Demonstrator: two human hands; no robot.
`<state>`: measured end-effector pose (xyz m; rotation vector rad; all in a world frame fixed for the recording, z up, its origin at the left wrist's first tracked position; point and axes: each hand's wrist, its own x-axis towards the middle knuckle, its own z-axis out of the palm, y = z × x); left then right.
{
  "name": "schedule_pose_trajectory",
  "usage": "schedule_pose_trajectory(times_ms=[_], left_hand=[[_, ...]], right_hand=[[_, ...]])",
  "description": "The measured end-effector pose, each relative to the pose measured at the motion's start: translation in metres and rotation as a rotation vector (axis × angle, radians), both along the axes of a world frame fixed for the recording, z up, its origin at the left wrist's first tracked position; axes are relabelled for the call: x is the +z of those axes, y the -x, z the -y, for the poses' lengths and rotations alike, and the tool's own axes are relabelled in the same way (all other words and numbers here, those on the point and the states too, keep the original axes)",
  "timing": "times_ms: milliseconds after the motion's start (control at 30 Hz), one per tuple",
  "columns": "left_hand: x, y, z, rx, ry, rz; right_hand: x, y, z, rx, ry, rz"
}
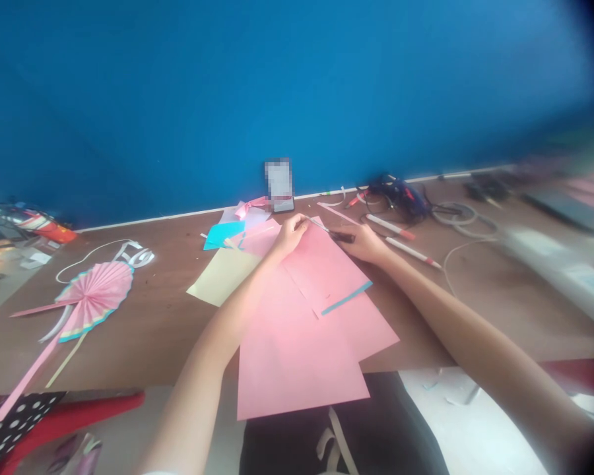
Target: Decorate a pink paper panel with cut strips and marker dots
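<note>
My left hand (290, 235) rests on the far edge of a pink paper sheet (321, 267), fingers curled and pinching its top corner. My right hand (363, 243) is closed round scissors (334, 233) with dark handles, whose blades point left toward my left hand at the sheet's edge. The pink sheet has a thin blue strip (347, 298) along its near edge. It lies over larger pink sheets (297, 356) that hang off the table's front edge. A pale yellow sheet (222, 276) and a turquoise piece (222, 233) lie to the left.
A pink pleated paper fan (96, 293) with pink strips lies at the left on the brown table (168, 310). Pens (400, 241), a glue gun (398, 193) and white cables (462, 221) lie at the right. A small card (280, 185) leans against the blue wall.
</note>
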<state>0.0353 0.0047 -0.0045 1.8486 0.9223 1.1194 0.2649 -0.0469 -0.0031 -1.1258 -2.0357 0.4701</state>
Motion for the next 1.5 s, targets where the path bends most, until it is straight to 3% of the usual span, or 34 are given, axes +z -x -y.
schedule_pose_trajectory(times_ms=[1133,1500], left_hand=[[0.0000,0.0007,0.0004,0.006,-0.013,0.014],[0.0008,0.0010,-0.0001,0.008,0.016,0.019]], right_hand=[[-0.0035,0.0031,0.0018,-0.084,0.032,-0.015],[-0.0037,0.0053,0.0068,-0.160,-0.044,-0.001]])
